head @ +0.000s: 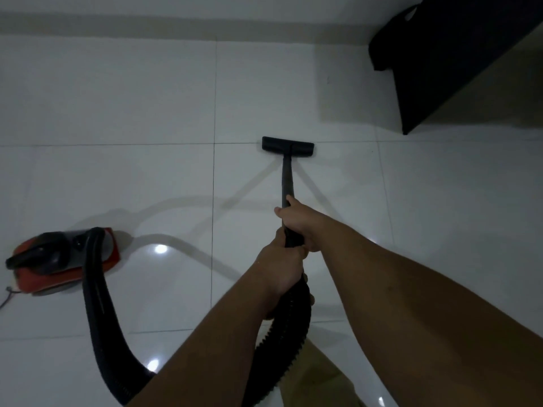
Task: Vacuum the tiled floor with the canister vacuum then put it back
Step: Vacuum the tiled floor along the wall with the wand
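A red and black canister vacuum (63, 259) sits on the white tiled floor (117, 98) at the left. Its ribbed black hose (97, 295) loops down from the canister and back up to the wand (285, 177). The flat black floor head (288, 146) rests on the tiles ahead of me, on a grout line. My right hand (299, 218) grips the wand higher up. My left hand (279, 265) holds the wand's lower end where the hose joins, just behind the right hand.
A dark piece of furniture (458, 60) stands at the upper right, with a dark bag-like shape against its left side. A pale wall base (176, 24) runs along the far edge. A thin cord (7, 298) trails from the canister at the left edge.
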